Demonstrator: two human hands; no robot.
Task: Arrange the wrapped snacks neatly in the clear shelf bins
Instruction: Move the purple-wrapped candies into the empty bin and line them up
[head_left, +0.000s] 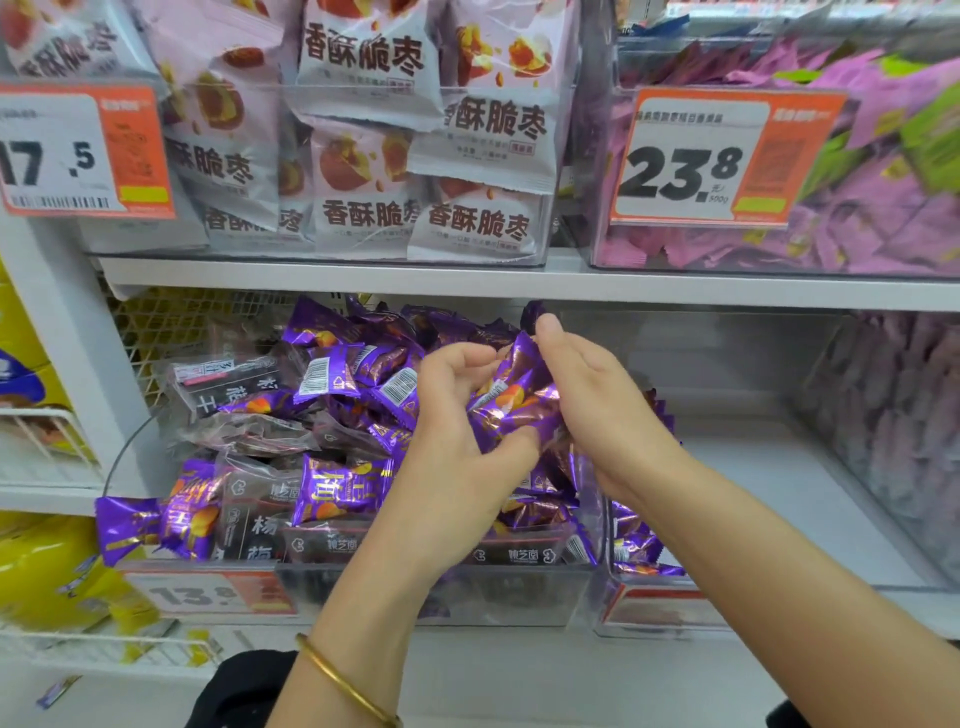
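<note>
Held above the clear plastic shelf bin (441, 592) is a bunch of shiny purple foil-wrapped snacks (519, 402), printed with orange fruit, ends crimped. At their 9 o'clock the left hand (457, 415) curls its fingers round them. At 3 o'clock the right hand (597, 400) cups them, fingers pressed together.

Orange price tag (696, 156); yellow bags (47, 577), apparently, left.
</note>
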